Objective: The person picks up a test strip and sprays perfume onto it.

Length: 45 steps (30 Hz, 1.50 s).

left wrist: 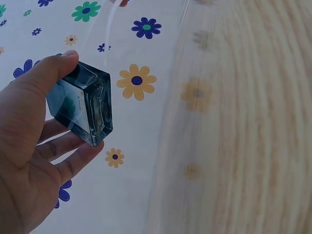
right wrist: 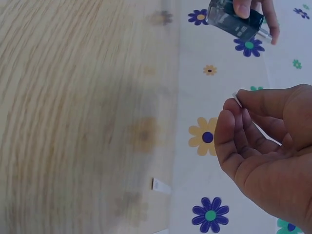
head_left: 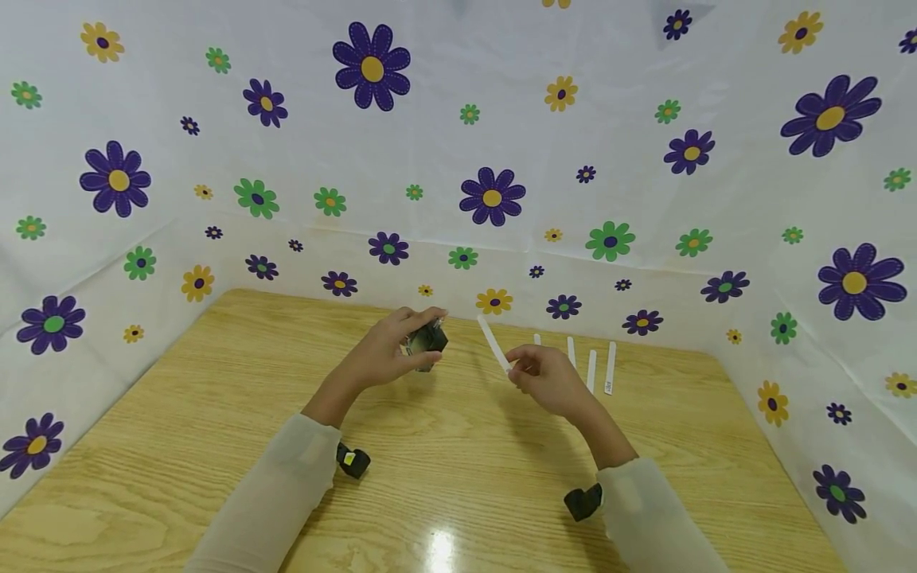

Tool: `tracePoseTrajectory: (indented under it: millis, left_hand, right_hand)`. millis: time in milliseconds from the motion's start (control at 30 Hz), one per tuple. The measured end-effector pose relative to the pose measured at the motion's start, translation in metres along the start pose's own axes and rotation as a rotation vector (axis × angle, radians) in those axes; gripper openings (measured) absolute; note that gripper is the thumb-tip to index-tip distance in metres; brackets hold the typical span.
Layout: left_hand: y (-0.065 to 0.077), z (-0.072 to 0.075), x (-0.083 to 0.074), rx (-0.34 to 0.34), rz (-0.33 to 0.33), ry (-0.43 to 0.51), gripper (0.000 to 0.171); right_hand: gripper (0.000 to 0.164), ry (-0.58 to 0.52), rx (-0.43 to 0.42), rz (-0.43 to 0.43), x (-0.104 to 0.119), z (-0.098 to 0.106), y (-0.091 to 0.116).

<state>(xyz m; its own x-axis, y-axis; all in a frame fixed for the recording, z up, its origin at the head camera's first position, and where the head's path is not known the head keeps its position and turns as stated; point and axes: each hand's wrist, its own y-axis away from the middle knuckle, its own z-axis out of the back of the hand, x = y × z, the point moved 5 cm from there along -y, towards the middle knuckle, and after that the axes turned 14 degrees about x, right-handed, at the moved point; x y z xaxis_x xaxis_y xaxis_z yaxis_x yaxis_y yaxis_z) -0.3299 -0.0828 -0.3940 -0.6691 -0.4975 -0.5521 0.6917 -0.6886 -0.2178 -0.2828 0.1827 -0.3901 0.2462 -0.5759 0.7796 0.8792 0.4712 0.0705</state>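
A dark blue-green glass perfume bottle (head_left: pixel 427 344) is held above the table by my left hand (head_left: pixel 381 350). The left wrist view shows the bottle (left wrist: pixel 80 105) between thumb and fingers, its flat base turned to the camera. In the right wrist view the bottle (right wrist: pixel 231 20) lies tilted, and a fingertip is by its silvery spray nozzle (right wrist: pixel 264 35). My right hand (head_left: pixel 550 380) pinches one end of a white paper strip (head_left: pixel 493 342), which slants up and left towards the bottle without touching it. From the right wrist only the strip's end (right wrist: pixel 237 99) shows.
Several more white strips (head_left: pixel 610 369) lie on the wooden table (head_left: pixel 458 446) behind and right of my right hand; the rightmost bears small print. A white flowered cloth (head_left: pixel 430 143) rises at the back and both sides. Black wrist cameras (head_left: pixel 583 502) sit below my wrists.
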Motion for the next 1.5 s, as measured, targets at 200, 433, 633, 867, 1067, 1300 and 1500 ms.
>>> tracePoseTrajectory:
  millis: [200,433,633,867,1067,1300,1500]
  left_hand:
    - [0.001,0.000,-0.001,0.002,0.002,0.007,0.066]
    - [0.000,0.001,-0.002,0.000,0.001,0.025,0.067]
    - [-0.001,0.000,0.000,0.007,0.013,0.024,0.068]
    - [-0.001,-0.001,0.001,0.010,0.010,0.017,0.068]
    - [-0.002,-0.001,-0.001,0.019,-0.001,0.022,0.069]
    - [-0.002,-0.001,0.001,0.017,-0.024,0.020,0.069]
    - [-0.002,-0.003,0.002,0.032,-0.026,0.030,0.069]
  right_hand:
    - [0.026,-0.055,-0.040,-0.062,-0.016,0.004,-0.002]
    - [0.029,-0.131,-0.054,-0.085,-0.035,0.006,-0.006]
    - [0.028,-0.235,-0.073,-0.118,-0.048,0.008,-0.011]
    - [0.029,-0.332,-0.112,-0.211,-0.056,0.008,-0.013]
    - [0.031,-0.348,-0.153,-0.285,-0.060,0.008,-0.015]
    - [0.033,-0.373,-0.187,-0.328,-0.067,0.007,-0.017]
    - [0.039,-0.477,-0.149,-0.353,-0.069,0.003,-0.017]
